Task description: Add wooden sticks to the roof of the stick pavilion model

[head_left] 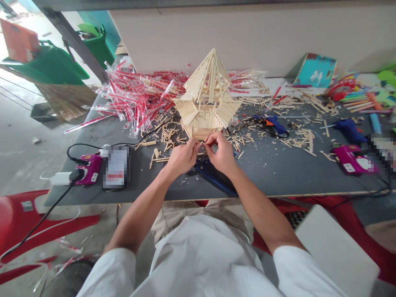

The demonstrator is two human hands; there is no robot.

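A pointed-roof model (206, 117) built of thin pale wooden sticks stands upright on the grey table. At its front lower edge my left hand (184, 156) and my right hand (220, 153) meet, fingertips almost touching. Both hands are closed in a pinch. Whatever lies between the fingertips is too small to make out, and I cannot tell if they touch the model. Beneath my right hand lies a dark blue-handled tool (216, 177), its front end partly hidden. Cut stick pieces (168, 138) are scattered left of the model.
Red-and-clear plastic wrappers (139, 95) are heaped back left. A blue glue gun (274, 125) lies right of the model, another glue gun (349, 130) farther right. A phone (116, 167) and a purple power strip (89, 169) lie left; a second power strip (354, 159) sits right, with cords.
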